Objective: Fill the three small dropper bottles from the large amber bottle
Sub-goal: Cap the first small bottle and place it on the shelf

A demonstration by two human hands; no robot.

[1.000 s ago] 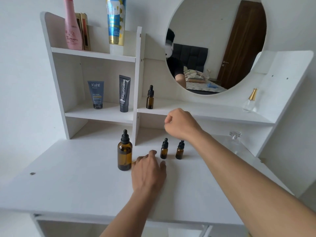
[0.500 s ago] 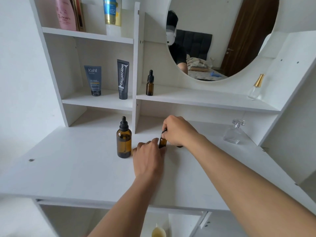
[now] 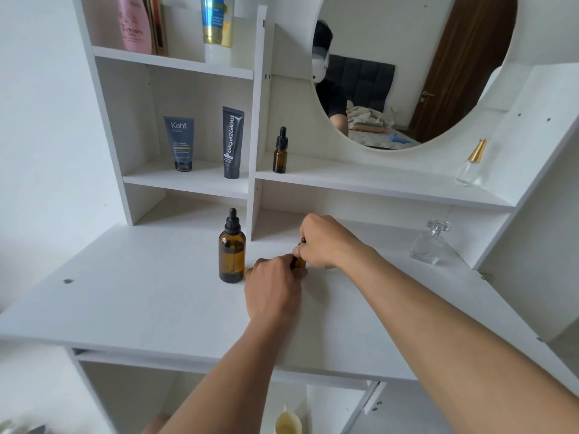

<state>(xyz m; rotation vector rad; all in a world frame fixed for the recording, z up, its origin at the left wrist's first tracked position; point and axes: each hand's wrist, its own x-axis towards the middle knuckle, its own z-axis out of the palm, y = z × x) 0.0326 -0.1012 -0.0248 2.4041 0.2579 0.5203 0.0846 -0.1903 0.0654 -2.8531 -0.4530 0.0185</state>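
Two bare hands meet on a small dropper bottle (image 3: 300, 262) standing on a white desk (image 3: 141, 292), just right of the large amber bottle (image 3: 232, 255). The left hand (image 3: 272, 289) curls its fingers round the body, and the right hand (image 3: 326, 242) pinches the black cap. A second dropper bottle (image 3: 279, 155) stands upright on the shelf (image 3: 376, 183) above.

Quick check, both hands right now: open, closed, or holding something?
Left hand: closed, holding the body of the small dropper bottle.
Right hand: closed, pinching that bottle's black cap.
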